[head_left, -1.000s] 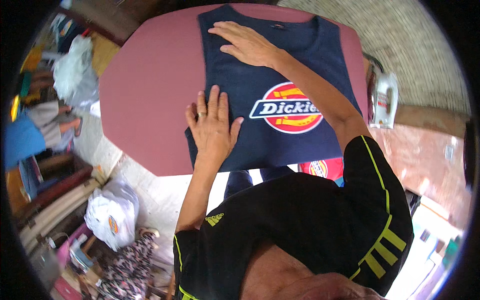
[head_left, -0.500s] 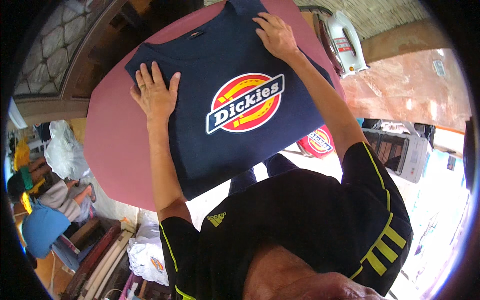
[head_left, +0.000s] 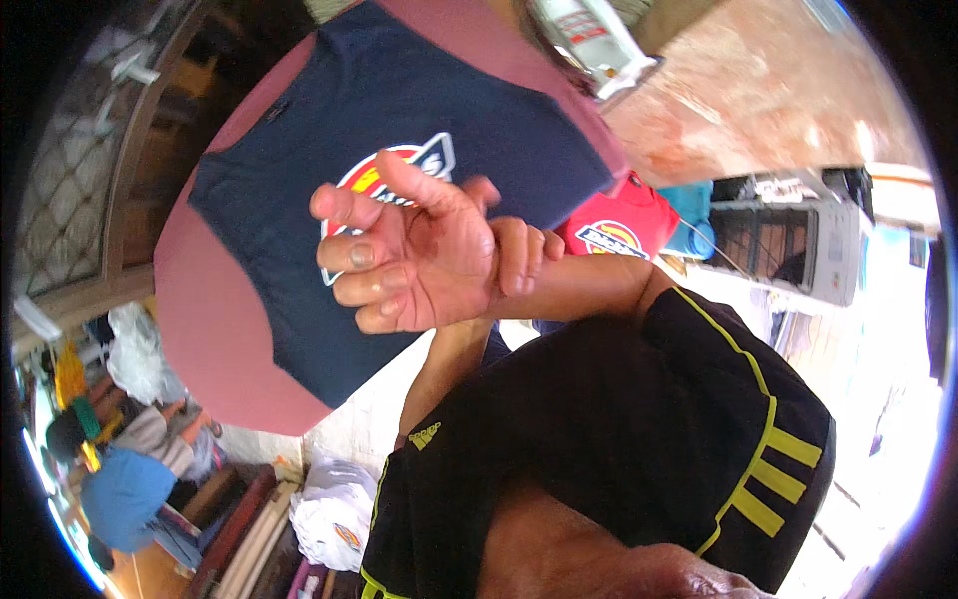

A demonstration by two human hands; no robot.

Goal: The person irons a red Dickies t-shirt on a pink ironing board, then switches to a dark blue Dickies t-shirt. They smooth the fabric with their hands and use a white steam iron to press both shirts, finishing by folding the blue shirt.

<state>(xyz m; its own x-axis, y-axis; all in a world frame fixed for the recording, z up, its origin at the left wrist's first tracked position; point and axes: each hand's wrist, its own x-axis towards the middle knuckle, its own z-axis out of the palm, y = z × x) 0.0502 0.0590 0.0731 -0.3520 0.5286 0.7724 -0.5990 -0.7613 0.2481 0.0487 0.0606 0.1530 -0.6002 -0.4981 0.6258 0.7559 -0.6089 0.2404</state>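
A navy T-shirt (head_left: pixel 399 80) with a red, yellow and white print lies spread on a pink padded board (head_left: pixel 200 329). In front of the print I hold up my right hand (head_left: pixel 419 255), palm showing, with its fingers loosely bent and apart and nothing in them. My left hand (head_left: pixel 524 255) is wrapped round the right wrist; its fingertips show over the near side, and most of that hand is hidden behind the right one. Both hands are raised off the shirt and cover part of the print.
A white iron (head_left: pixel 594 45) stands beyond the board's right edge. A red printed garment (head_left: pixel 624 225) and a blue container (head_left: pixel 689 220) lie to the right, near a grey appliance (head_left: pixel 833 250). At left are a person in blue (head_left: pixel 125 499) and white plastic bags (head_left: pixel 334 509).
Both hands have lifted from the shirt's shoulder areas and come together in front of me, the left taking hold of the right wrist. The view has turned, and more of the red garment shows.
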